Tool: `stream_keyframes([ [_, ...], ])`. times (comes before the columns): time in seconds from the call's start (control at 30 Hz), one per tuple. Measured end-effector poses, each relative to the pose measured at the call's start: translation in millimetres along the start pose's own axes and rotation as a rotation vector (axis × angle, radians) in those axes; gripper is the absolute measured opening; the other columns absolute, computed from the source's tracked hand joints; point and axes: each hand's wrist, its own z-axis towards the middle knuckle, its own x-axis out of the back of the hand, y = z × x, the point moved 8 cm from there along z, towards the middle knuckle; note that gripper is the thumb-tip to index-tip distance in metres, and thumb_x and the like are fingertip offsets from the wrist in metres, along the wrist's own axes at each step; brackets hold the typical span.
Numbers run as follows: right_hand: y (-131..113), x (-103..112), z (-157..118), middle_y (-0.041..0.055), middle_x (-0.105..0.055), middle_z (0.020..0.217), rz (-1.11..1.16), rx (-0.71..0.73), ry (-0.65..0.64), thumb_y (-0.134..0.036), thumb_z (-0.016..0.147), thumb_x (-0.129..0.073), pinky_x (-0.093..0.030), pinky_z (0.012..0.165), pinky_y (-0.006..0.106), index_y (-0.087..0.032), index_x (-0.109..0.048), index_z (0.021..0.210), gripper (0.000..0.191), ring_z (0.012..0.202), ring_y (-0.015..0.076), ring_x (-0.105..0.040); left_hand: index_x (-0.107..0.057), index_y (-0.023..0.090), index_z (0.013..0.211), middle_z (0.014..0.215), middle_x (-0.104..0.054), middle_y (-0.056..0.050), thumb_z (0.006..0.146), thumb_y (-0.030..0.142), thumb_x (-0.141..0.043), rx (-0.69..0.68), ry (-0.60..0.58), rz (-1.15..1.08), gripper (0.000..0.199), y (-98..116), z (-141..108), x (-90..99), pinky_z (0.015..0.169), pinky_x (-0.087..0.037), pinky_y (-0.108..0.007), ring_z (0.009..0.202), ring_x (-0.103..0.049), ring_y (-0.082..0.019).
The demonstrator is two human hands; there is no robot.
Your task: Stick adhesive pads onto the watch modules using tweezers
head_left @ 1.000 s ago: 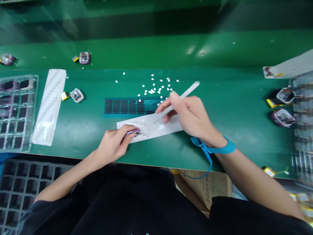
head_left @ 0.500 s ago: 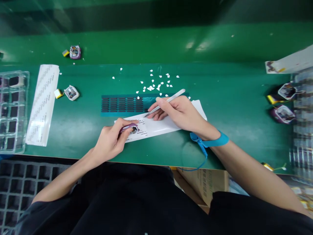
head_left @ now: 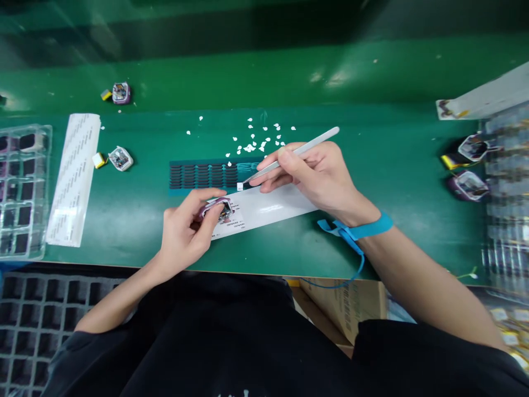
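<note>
My left hand (head_left: 188,231) grips a small purple-rimmed housing (head_left: 219,209) with electronics showing inside, over the left part of a white sticker sheet (head_left: 268,208). My right hand (head_left: 314,173) is closed round silver tweezers (head_left: 316,140), which slant down to the left. At their tip is a small white label (head_left: 240,187) with faint print, just above the sheet's upper edge. Behind the sheet lies a teal strip with rows of dark pieces (head_left: 202,175). A blue wrist strap (head_left: 372,225) circles my right wrist.
Many small white dots (head_left: 250,148) lie scattered behind the strip. Another sticker sheet (head_left: 72,182) and a clear tray (head_left: 25,193) are at left. Open housings sit at left (head_left: 120,158) and right (head_left: 468,185). A grey compartment tray (head_left: 37,320) is below the table's edge.
The tweezers have lifted off the sheet, with a small white label now at their tip. My right hand has moved slightly right, and the housing in my left hand has turned a little.
</note>
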Motion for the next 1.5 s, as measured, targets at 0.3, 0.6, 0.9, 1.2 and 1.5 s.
stream_keyframes([
  [0.3,-26,-17,-20,0.0018,-0.078,0.089,-0.036,0.128,0.016,-0.047,0.106,-0.057,-0.061,0.059,0.021,-0.021,-0.076,0.084,0.039,0.062,0.0100,-0.071,-0.064,0.019,0.112,0.075,-0.072,-0.001,0.084,0.023,-0.080,0.231,-0.289,-0.520,0.034,11,16,-40.8,0.039,-0.038,-0.020,0.047,-0.053,-0.008],
  [0.6,-35,-19,-23,0.0006,-0.077,0.092,-0.191,0.213,0.023,-0.042,0.107,-0.054,-0.057,0.058,0.018,-0.021,-0.077,0.076,0.044,0.060,0.0058,-0.067,-0.065,0.017,0.112,0.070,-0.064,0.003,0.084,0.017,-0.078,0.205,-0.242,-0.540,0.031,13,14,-41.9,0.039,-0.037,-0.020,0.045,-0.044,-0.005],
  [0.9,-36,-21,-24,0.0008,-0.077,0.084,-0.228,0.240,0.050,-0.038,0.107,-0.054,-0.057,0.054,0.019,-0.021,-0.075,0.078,0.040,0.059,0.0081,-0.068,-0.065,0.019,0.112,0.068,-0.063,0.004,0.083,0.020,-0.079,0.242,-0.240,-0.534,0.032,13,15,-42.9,0.037,-0.036,-0.020,0.043,-0.043,-0.005],
  [1.2,-38,-25,-27,-0.0008,-0.076,0.080,-0.327,0.302,0.053,-0.026,0.107,-0.053,-0.054,0.052,0.020,-0.021,-0.074,0.082,0.033,0.060,0.0092,-0.069,-0.068,0.017,0.113,0.069,-0.065,0.002,0.088,0.023,-0.075,0.227,-0.226,-0.503,0.027,12,14,-42.4,0.037,-0.036,-0.019,0.042,-0.043,-0.005],
  [1.5,-52,5,-26,0.0001,-0.078,0.093,-0.528,0.487,0.209,-0.023,0.106,-0.053,-0.056,0.069,0.030,-0.024,-0.074,0.089,0.027,0.078,0.0153,-0.073,-0.069,0.017,0.121,0.068,-0.065,0.000,0.103,0.038,-0.059,0.073,-0.204,-0.180,0.030,1,18,-13.9,0.044,-0.039,-0.023,0.047,-0.048,-0.009],
])
